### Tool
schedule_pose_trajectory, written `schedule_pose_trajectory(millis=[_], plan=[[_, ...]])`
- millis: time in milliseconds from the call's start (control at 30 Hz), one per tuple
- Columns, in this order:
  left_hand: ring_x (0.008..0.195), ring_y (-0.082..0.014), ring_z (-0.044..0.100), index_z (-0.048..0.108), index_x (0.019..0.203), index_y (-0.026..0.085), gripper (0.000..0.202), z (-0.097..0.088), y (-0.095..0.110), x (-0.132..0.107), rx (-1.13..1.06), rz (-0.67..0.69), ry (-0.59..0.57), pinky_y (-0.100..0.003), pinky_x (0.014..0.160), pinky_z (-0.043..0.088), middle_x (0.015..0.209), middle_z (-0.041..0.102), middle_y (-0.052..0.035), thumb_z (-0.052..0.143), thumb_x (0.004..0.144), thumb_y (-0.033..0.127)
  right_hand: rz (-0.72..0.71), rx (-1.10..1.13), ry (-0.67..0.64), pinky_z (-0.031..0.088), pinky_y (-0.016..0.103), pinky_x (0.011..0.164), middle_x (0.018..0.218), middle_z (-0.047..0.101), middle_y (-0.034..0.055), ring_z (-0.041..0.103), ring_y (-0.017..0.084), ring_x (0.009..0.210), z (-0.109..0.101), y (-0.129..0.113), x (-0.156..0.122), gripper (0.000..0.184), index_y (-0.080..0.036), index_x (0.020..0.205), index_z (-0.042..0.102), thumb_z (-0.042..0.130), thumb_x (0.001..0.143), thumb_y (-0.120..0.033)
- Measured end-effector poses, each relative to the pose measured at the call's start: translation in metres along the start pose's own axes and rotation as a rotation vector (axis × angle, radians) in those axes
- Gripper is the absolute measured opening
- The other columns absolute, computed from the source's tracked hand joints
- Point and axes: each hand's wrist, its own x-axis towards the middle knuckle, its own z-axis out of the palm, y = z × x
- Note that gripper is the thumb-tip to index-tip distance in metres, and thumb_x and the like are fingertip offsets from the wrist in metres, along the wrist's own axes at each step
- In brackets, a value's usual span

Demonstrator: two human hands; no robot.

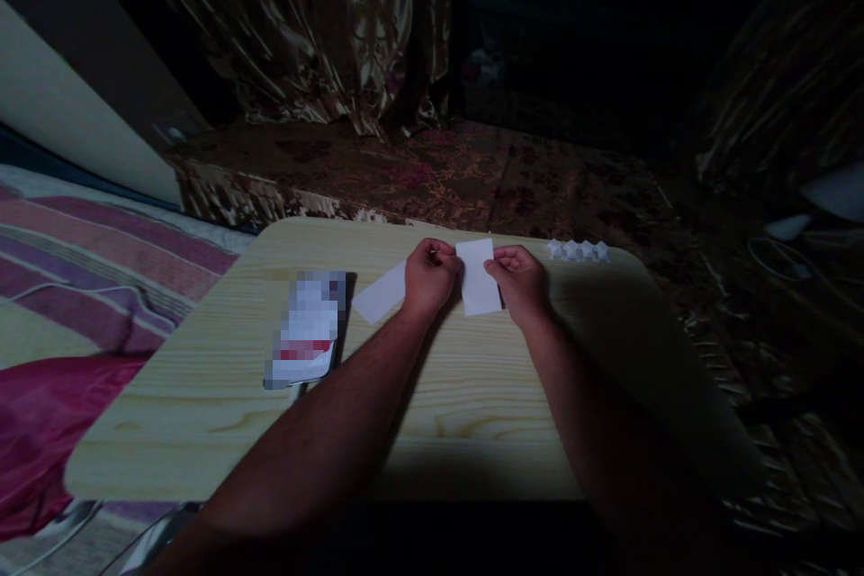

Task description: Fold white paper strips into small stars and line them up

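Over the far middle of the table, a small white sheet of paper [481, 281] is held up between my two hands. My left hand [430, 274] pinches its left edge, with the fingers curled. On the right edge, my right hand [518, 281] grips it with the thumb on the near face and the fingers behind. Another white paper strip [379, 292] lies slanted on the table, partly hidden behind my left hand. To the right of my right hand stand several small folded white paper pieces [579, 250] in a row near the far edge.
A phone-like device [307, 328], its screen blurred, lies at the left on the wooden table [472, 423]. A striped bed [81, 261] with a pink cloth [60, 432] borders the table's left. Patterned curtains [337, 27] hang behind; a white cable [776, 261] lies at right.
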Motion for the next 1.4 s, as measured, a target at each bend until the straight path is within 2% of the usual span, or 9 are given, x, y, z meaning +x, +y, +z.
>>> schedule_pose_trajectory(millis=[200, 367, 667, 833, 1000, 1167, 1300, 1400], plan=[[0.054, -0.0137, 0.059, 0.058, 0.093, 0.018, 0.03, -0.0009, 0.0028, 0.0021, -0.161, -0.082, -0.045, -0.026, 0.055, 0.047, 0.073, 0.069, -0.0021, 0.059, 0.063, 0.016, -0.001, -0.001, 0.02, 0.047, 0.026, 0.062, 0.069, 0.065, -0.0002, 0.06, 0.014, 0.065, -0.0016, 0.0019, 0.002, 0.024, -0.018, 0.08, 0.06, 0.072, 0.063, -0.029], [0.054, -0.0137, 0.058, 0.065, 0.102, 0.015, 0.035, -0.0019, 0.0009, 0.0036, -0.115, -0.072, -0.044, -0.025, 0.054, 0.046, 0.068, 0.066, -0.0025, 0.065, 0.069, 0.028, 0.001, 0.024, -0.006, 0.047, 0.026, 0.061, 0.069, 0.065, -0.0005, 0.06, 0.014, 0.064, -0.0017, 0.0008, 0.0014, 0.022, -0.018, 0.08, 0.06, 0.072, 0.064, -0.028], [0.052, -0.0119, 0.053, 0.07, 0.083, 0.014, 0.026, -0.0019, 0.0014, 0.0031, -0.02, -0.066, -0.059, -0.023, 0.05, 0.042, 0.063, 0.064, -0.0019, 0.069, 0.069, 0.035, -0.011, -0.005, -0.039, 0.046, 0.026, 0.059, 0.068, 0.064, -0.0009, 0.059, 0.014, 0.063, -0.0022, -0.0015, 0.0, 0.021, -0.02, 0.076, 0.06, 0.072, 0.063, -0.03], [0.049, -0.012, 0.053, 0.065, 0.076, 0.016, 0.02, -0.0014, -0.0022, 0.0035, 0.018, -0.035, -0.064, -0.023, 0.047, 0.04, 0.058, 0.062, -0.0006, 0.068, 0.07, 0.034, 0.01, 0.039, -0.138, 0.041, 0.024, 0.054, 0.068, 0.064, -0.0018, 0.055, 0.013, 0.058, -0.0052, -0.001, -0.0014, 0.02, -0.021, 0.08, 0.063, 0.07, 0.068, -0.036], [0.048, -0.0111, 0.052, 0.063, 0.076, 0.016, 0.02, -0.0004, -0.0007, 0.0025, 0.02, -0.026, -0.081, -0.022, 0.048, 0.039, 0.057, 0.061, -0.0002, 0.067, 0.071, 0.035, 0.016, 0.081, -0.17, 0.04, 0.024, 0.053, 0.071, 0.066, -0.001, 0.057, 0.014, 0.06, -0.0075, -0.0006, -0.0024, 0.026, -0.021, 0.089, 0.07, 0.068, 0.071, -0.039], [0.044, -0.0114, 0.051, 0.059, 0.093, 0.018, 0.03, -0.0004, 0.0056, 0.0004, -0.029, -0.051, -0.049, -0.022, 0.046, 0.037, 0.054, 0.059, 0.0037, 0.07, 0.067, 0.029, 0.027, 0.067, -0.184, 0.044, 0.027, 0.057, 0.08, 0.072, 0.0029, 0.06, 0.016, 0.066, -0.0077, -0.0017, -0.0035, 0.034, -0.02, 0.098, 0.073, 0.07, 0.071, -0.041], [0.043, -0.0116, 0.053, 0.052, 0.082, 0.02, 0.025, 0.0003, 0.0061, -0.0003, -0.033, -0.05, -0.054, -0.022, 0.046, 0.037, 0.053, 0.059, 0.0037, 0.07, 0.066, 0.029, 0.032, 0.068, -0.242, 0.045, 0.028, 0.056, 0.082, 0.074, 0.0041, 0.062, 0.016, 0.065, -0.0084, -0.0031, -0.005, 0.034, -0.021, 0.098, 0.075, 0.072, 0.07, -0.04], [0.045, -0.0113, 0.053, 0.054, 0.075, 0.019, 0.02, 0.0005, 0.0047, -0.0002, -0.012, -0.02, -0.066, -0.022, 0.048, 0.038, 0.053, 0.059, 0.0029, 0.069, 0.068, 0.031, 0.036, 0.075, -0.29, 0.047, 0.028, 0.059, 0.085, 0.075, 0.0051, 0.064, 0.017, 0.067, -0.0086, -0.005, -0.006, 0.036, -0.02, 0.099, 0.075, 0.074, 0.069, -0.04]])
